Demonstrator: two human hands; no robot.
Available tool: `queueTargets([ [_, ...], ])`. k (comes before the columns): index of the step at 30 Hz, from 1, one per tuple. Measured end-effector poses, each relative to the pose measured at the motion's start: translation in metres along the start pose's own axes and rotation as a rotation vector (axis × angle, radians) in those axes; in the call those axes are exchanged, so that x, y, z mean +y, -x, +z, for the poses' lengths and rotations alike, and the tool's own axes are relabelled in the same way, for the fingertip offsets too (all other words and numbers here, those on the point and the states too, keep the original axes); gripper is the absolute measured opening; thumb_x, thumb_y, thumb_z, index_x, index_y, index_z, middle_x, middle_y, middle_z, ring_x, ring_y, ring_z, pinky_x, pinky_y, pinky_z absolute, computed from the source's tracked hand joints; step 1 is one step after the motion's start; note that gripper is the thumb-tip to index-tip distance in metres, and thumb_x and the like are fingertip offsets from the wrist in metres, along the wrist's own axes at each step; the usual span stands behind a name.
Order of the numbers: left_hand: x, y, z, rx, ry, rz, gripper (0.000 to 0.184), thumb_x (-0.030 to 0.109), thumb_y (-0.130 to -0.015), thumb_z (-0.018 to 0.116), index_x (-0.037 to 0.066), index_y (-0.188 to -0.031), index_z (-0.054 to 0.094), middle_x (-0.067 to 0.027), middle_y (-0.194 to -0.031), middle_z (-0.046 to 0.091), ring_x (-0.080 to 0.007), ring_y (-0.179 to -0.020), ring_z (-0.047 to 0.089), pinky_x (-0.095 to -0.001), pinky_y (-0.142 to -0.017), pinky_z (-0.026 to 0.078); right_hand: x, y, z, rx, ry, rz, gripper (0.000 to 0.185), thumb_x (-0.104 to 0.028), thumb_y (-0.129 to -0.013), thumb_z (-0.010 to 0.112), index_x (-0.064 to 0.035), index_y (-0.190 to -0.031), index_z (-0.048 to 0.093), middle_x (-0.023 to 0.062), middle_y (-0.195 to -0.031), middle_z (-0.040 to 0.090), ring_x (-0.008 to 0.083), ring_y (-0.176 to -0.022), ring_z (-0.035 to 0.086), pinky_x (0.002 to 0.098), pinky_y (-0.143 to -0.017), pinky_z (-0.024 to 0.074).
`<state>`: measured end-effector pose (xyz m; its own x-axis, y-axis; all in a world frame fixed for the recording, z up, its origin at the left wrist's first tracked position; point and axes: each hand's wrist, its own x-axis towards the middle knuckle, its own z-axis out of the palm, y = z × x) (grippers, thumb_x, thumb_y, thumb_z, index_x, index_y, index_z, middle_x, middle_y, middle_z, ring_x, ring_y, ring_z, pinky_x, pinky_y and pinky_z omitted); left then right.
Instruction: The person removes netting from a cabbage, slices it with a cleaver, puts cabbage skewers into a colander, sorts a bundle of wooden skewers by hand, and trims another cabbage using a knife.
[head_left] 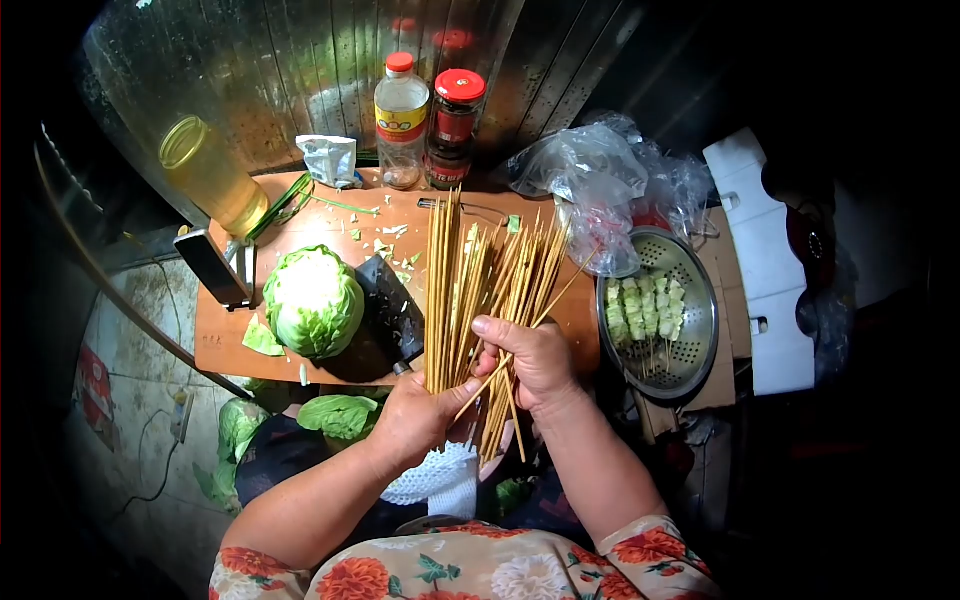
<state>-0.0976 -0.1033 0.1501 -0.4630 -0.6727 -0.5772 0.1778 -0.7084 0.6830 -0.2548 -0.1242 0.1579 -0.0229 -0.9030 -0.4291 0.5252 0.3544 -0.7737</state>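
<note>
Many thin wooden skewers [480, 290] fan upward between my two hands, low at the table's front edge. My left hand [425, 408] is closed round the lower left part of the bundle. On the right part, my right hand [530, 360] grips skewers between thumb and fingers, and one skewer there slants across the others. A cabbage [314, 302] sits left of the hands, with a dark cleaver [388, 308] lying between it and the skewers. To the right, a metal colander [708, 325] holds skewered pale green pieces [645, 308].
Behind stand a clear bottle [401, 125], a red-lidded jar [458, 115] and a jar of yellow liquid [215, 180]. A phone [212, 268] leans at the left of the wooden table [235, 345]. Plastic bags [590, 165] and white foam [765, 270] lie right.
</note>
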Motion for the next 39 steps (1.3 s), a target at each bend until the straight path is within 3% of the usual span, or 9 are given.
queueTargets([
  [10,-0.007,-0.001,-0.001,0.0,0.141,0.122,0.022,0.016,-0.091,0.062,0.005,-0.109,0.06,-0.0083,-0.078,0.065,-0.0146,-0.053,0.058,-0.0247,-0.046,0.046,0.0,-0.004,-0.001,0.044,0.051,-0.056,0.008,-0.006,-0.081,0.068,-0.0006,-0.081,0.062,0.0054,-0.062,0.059,0.0127,-0.047,0.055,0.0253,-0.044,0.0495],
  [18,-0.001,0.001,0.0,0.049,0.153,0.116,0.023,0.014,-0.092,0.059,0.001,-0.11,0.057,-0.0115,-0.088,0.067,-0.0198,-0.065,0.066,-0.0268,-0.051,0.051,-0.005,-0.001,0.0,0.095,0.068,-0.051,0.011,-0.01,-0.081,0.067,-0.0005,-0.084,0.062,0.0066,-0.07,0.062,0.0146,-0.054,0.058,0.026,-0.05,0.051],
  [20,0.0,-0.002,0.0,0.089,0.348,0.143,0.024,0.015,-0.092,0.059,0.0,-0.11,0.057,-0.0118,-0.09,0.067,-0.0208,-0.069,0.067,-0.0301,-0.057,0.054,-0.006,-0.002,-0.002,0.119,0.044,-0.03,0.011,-0.01,-0.081,0.066,-0.0003,-0.084,0.061,0.0073,-0.071,0.062,0.0155,-0.056,0.06,0.0269,-0.053,0.0524],
  [21,-0.002,-0.005,-0.003,0.099,0.338,0.151,0.025,0.015,-0.091,0.06,-0.001,-0.11,0.056,-0.012,-0.089,0.067,-0.0217,-0.072,0.067,-0.0336,-0.061,0.056,-0.006,-0.005,-0.004,0.095,0.042,-0.07,0.011,-0.01,-0.081,0.064,-0.0001,-0.083,0.061,0.008,-0.071,0.062,0.0165,-0.058,0.06,0.0281,-0.055,0.0534],
  [24,-0.004,-0.009,-0.007,0.166,0.196,0.17,0.025,0.016,-0.091,0.061,-0.001,-0.109,0.057,-0.0127,-0.088,0.066,-0.0223,-0.073,0.067,-0.0326,-0.059,0.055,-0.009,-0.005,-0.01,0.048,0.039,-0.13,0.01,-0.01,-0.082,0.061,0.0002,-0.082,0.059,0.0089,-0.07,0.061,0.0174,-0.059,0.061,0.0303,-0.057,0.0541],
  [31,0.002,-0.003,-0.002,0.022,0.174,0.038,0.02,0.014,-0.09,0.062,0.001,-0.105,0.06,-0.0093,-0.076,0.064,-0.0169,-0.058,0.061,-0.0256,-0.048,0.049,-0.004,-0.006,-0.005,0.029,0.08,-0.106,0.021,-0.011,-0.083,0.064,0.0009,-0.099,0.059,0.0055,-0.064,0.057,0.0151,-0.052,0.056,0.0281,-0.05,0.0505],
  [34,0.003,-0.001,-0.001,-0.057,0.16,-0.005,0.02,0.014,-0.09,0.062,0.002,-0.105,0.06,-0.0087,-0.072,0.063,-0.0165,-0.051,0.059,-0.0241,-0.045,0.047,-0.005,-0.002,-0.001,0.016,0.038,0.012,0.021,-0.011,-0.082,0.065,0.0004,-0.099,0.059,0.0058,-0.064,0.058,0.0154,-0.051,0.056,0.0284,-0.049,0.0507],
  [35,0.005,0.0,0.001,-0.075,0.185,0.0,0.019,0.015,-0.089,0.063,0.004,-0.105,0.06,-0.0081,-0.07,0.063,-0.0159,-0.047,0.057,-0.0239,-0.043,0.047,-0.007,-0.001,-0.001,-0.012,0.001,0.052,0.015,-0.009,-0.08,0.068,-0.0001,-0.091,0.061,0.0049,-0.065,0.057,0.0144,-0.053,0.056,0.0265,-0.05,0.0499],
  [39,0.005,0.001,-0.001,-0.091,0.147,-0.021,0.019,0.016,-0.089,0.063,0.005,-0.105,0.06,-0.0077,-0.071,0.063,-0.0152,-0.048,0.058,-0.0232,-0.043,0.046,-0.007,-0.001,-0.006,-0.047,0.01,0.113,0.012,-0.009,-0.08,0.068,-0.0004,-0.086,0.061,0.005,-0.063,0.057,0.0147,-0.053,0.057,0.0274,-0.05,0.0504],
])
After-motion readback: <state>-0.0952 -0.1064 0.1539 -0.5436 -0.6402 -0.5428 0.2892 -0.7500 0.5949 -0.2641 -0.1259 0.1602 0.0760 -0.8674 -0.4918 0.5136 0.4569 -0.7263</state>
